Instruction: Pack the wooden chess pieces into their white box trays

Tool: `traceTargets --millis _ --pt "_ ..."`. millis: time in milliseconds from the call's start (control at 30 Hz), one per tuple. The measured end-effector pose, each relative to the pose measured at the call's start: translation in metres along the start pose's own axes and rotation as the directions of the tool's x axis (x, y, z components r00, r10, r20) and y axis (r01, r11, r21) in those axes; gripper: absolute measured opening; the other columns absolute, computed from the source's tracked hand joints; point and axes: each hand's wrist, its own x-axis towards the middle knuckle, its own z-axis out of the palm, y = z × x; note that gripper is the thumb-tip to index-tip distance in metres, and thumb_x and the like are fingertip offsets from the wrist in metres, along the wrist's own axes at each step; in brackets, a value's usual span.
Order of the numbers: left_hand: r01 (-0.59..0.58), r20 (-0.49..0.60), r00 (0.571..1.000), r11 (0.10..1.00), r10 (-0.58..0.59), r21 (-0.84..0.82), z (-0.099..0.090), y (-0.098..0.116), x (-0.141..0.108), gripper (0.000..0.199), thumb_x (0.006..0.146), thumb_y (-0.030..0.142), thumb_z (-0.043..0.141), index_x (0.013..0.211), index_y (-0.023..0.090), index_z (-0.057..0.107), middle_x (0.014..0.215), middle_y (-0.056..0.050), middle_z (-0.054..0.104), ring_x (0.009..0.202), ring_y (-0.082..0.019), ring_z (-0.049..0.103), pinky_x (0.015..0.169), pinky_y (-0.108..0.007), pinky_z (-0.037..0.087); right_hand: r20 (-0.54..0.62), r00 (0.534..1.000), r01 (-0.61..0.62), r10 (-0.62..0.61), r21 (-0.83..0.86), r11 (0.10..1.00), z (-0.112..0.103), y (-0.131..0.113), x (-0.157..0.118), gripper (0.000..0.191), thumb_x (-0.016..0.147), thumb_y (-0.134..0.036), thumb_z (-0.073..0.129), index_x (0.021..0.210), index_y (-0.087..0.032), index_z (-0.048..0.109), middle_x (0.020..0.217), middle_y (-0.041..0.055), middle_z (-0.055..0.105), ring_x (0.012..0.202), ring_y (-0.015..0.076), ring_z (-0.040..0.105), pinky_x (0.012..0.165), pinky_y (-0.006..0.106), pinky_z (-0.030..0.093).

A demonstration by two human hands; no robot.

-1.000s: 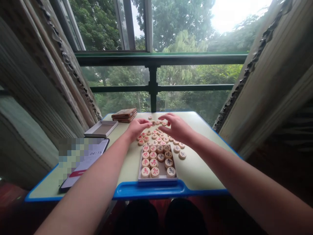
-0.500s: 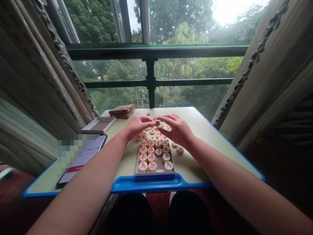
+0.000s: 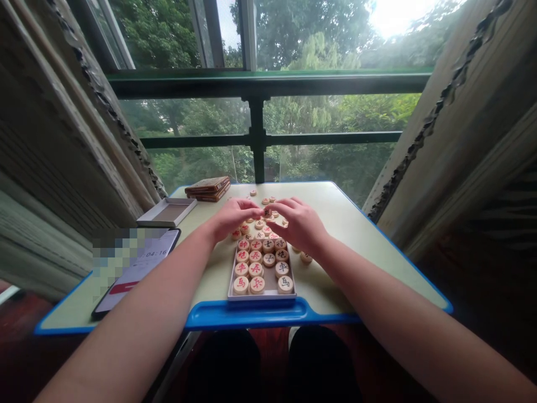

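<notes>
My left hand (image 3: pixel 235 217) is closed in a pinch, its thumb and fingertips on the edge of a Chinese chess piece (image 3: pixel 267 212) with a dark character. My right hand (image 3: pixel 302 223) curves around the piece's other side. Its index fingertip is close to the top of the piece, and its thumb is apart below. Under both hands lies a loose spread of round wooden pieces (image 3: pixel 259 224), partly hidden by the fingers. In front of them, a shallow white box (image 3: pixel 271 286) holds rows of pieces with red characters on the left and mostly black ones on the right.
A phone (image 3: pixel 138 274) showing a timer lies at the left of the table (image 3: pixel 356 268). Behind it are a shallow box lid (image 3: pixel 168 212) and a folded wooden-looking board (image 3: pixel 208 188). A blue tray edge (image 3: pixel 247 313) runs along the front. Curtains and a window railing surround the table.
My right hand has drawn slightly closer around the held piece, which stays at the left fingertips. The whole view has shifted a little. The box's pieces look the same.
</notes>
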Motion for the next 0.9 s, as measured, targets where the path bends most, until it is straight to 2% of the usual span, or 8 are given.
traceTargets --millis 167,233,300,433,600,700,900 --pt "-0.018 0.090 0.996 1.000 0.017 0.006 0.001 -0.001 -0.001 0.025 0.060 0.035 0.072 0.073 0.014 0.071 0.069 -0.005 0.067 0.066 -0.015 0.057 0.065 -0.028 0.041 0.017 1.000 -0.016 0.015 0.060 0.998 -0.004 -0.002 0.001 0.015 0.081 -0.027 0.059 0.091 -0.020 0.068 0.092 0.0068 0.067 0.083 0.0186 0.056 0.072 0.030 0.045" --pt "-0.027 0.071 0.997 1.000 0.027 -0.009 0.000 0.000 0.000 0.022 0.062 0.034 0.068 0.069 0.013 0.071 0.065 -0.006 0.067 0.063 -0.014 0.055 0.061 -0.027 0.040 0.060 0.998 -0.040 0.032 0.135 0.990 -0.010 -0.004 0.002 0.015 0.078 -0.024 0.062 0.090 -0.020 0.069 0.090 0.0065 0.067 0.083 0.0177 0.057 0.074 0.029 0.045" --pt "-0.041 0.003 0.999 0.999 0.041 -0.027 0.000 0.000 0.001 0.019 0.064 0.031 0.063 0.063 0.013 0.070 0.059 -0.005 0.064 0.058 -0.013 0.052 0.057 -0.026 0.038 0.162 0.986 -0.077 0.038 0.244 0.967 -0.017 -0.008 0.004 0.015 0.075 -0.022 0.064 0.089 -0.018 0.070 0.087 0.0057 0.066 0.081 0.0164 0.058 0.075 0.028 0.045" --pt "-0.056 -0.154 0.987 0.998 0.049 -0.040 -0.001 -0.002 0.003 0.019 0.061 0.029 0.058 0.055 0.013 0.066 0.054 -0.004 0.062 0.054 -0.012 0.049 0.054 -0.025 0.036 0.415 0.910 -0.152 -0.016 0.367 0.918 -0.028 -0.015 0.006 0.017 0.071 -0.021 0.066 0.087 -0.020 0.071 0.087 0.0035 0.062 0.076 0.0144 0.056 0.071 0.027 0.044" --pt "-0.053 -0.179 0.983 0.997 0.041 -0.058 0.000 -0.003 0.004 0.019 0.060 0.029 0.057 0.055 0.013 0.065 0.055 -0.004 0.062 0.055 -0.012 0.051 0.056 -0.025 0.037 0.562 0.824 -0.164 -0.073 0.360 0.918 -0.031 -0.018 0.005 0.018 0.067 -0.022 0.069 0.085 -0.020 0.071 0.083 0.0022 0.057 0.071 0.0133 0.052 0.067 0.026 0.043" --pt "-0.055 -0.211 0.976 0.998 0.047 -0.032 0.000 -0.005 0.004 0.020 0.060 0.031 0.058 0.055 0.013 0.066 0.053 -0.004 0.061 0.054 -0.012 0.051 0.056 -0.025 0.038 0.602 0.795 -0.178 -0.075 0.350 0.920 -0.030 -0.018 0.005 0.020 0.068 -0.025 0.068 0.087 -0.021 0.072 0.083 0.0023 0.056 0.070 0.0127 0.052 0.065 0.025 0.043" --pt "-0.064 -0.246 0.967 0.998 0.064 0.009 0.000 -0.009 0.007 0.023 0.061 0.034 0.062 0.055 0.012 0.066 0.050 -0.003 0.060 0.053 -0.012 0.051 0.057 -0.026 0.039 0.615 0.784 -0.171 -0.079 0.337 0.926 -0.029 -0.019 0.006 0.022 0.066 -0.023 0.068 0.087 -0.021 0.072 0.081 0.0018 0.057 0.068 0.0119 0.051 0.063 0.024 0.042"
